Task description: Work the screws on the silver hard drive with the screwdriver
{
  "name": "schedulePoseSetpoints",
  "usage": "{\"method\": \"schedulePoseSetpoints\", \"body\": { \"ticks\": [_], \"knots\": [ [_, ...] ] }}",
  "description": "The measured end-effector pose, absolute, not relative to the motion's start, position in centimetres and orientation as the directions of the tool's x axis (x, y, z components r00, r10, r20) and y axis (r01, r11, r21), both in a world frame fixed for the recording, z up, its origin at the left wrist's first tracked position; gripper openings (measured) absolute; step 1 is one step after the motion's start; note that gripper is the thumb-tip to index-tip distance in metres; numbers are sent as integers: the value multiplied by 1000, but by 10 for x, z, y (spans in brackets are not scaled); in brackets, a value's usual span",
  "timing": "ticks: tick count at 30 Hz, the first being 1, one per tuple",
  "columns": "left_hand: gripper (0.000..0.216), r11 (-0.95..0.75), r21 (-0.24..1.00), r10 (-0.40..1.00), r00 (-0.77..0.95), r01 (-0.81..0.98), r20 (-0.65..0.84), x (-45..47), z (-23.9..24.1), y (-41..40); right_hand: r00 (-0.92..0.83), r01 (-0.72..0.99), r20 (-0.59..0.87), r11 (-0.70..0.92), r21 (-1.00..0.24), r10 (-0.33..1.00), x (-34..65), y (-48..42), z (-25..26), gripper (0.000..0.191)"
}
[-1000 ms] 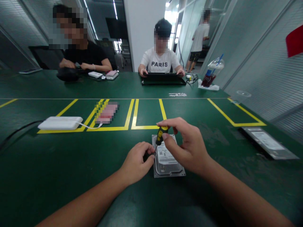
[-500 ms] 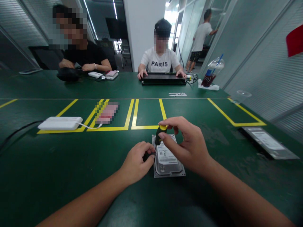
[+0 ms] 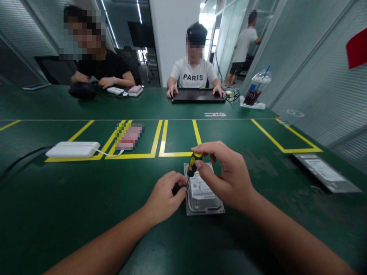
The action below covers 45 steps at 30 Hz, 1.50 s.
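A silver hard drive (image 3: 203, 194) lies flat on the green table (image 3: 86, 198) just in front of me. My right hand (image 3: 226, 175) pinches the black and yellow handle of a small screwdriver (image 3: 192, 164), held nearly upright with its tip at the drive's left edge. My left hand (image 3: 166, 196) is curled beside that same edge, its thumb and fingers pressed together near the screwdriver's tip; what they hold there is too small to make out.
A white power bank (image 3: 73, 149) with a cable lies at the left on yellow floor-style markings (image 3: 160, 139). A flat packaged item (image 3: 325, 172) lies at the right. Across the table two people sit, one at a laptop (image 3: 197, 95); an iced drink cup (image 3: 256, 89) stands far right.
My right fingers have shifted slightly round the screwdriver handle, as in turning it. The drive and my left hand stay where they were.
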<state>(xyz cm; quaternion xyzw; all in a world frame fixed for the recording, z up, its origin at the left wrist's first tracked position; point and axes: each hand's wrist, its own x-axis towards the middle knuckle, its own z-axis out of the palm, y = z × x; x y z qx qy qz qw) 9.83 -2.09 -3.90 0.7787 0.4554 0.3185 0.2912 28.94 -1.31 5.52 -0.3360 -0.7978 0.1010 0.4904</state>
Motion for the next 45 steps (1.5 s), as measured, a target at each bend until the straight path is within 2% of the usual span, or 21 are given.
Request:
{"method": "schedulePoseSetpoints", "body": {
  "ticks": [8,13,22,26,34,39,45],
  "knots": [
    [8,-405,752,900,374,520,226,99,-39,-21,-312,432,724,770,-469,616,290,-11,55,15],
    [7,-399,755,903,366,521,224,99,-38,-22,-313,424,708,760,-492,633,290,-13,55,27],
    [8,-408,747,898,380,525,223,99,-40,-21,-322,421,716,771,-478,620,289,-12,55,16],
    [7,-407,750,897,381,522,222,98,-40,-21,-330,412,702,766,-494,631,290,-13,54,28],
    [6,-413,736,896,383,536,223,98,-40,-22,-292,436,732,767,-470,615,287,-11,54,18],
    [5,-410,736,897,384,539,218,99,-38,-22,-298,425,710,755,-500,638,287,-14,53,26],
    [7,-416,727,897,378,546,229,98,-39,-22,-283,441,736,765,-469,615,286,-11,52,20]
  ]
}}
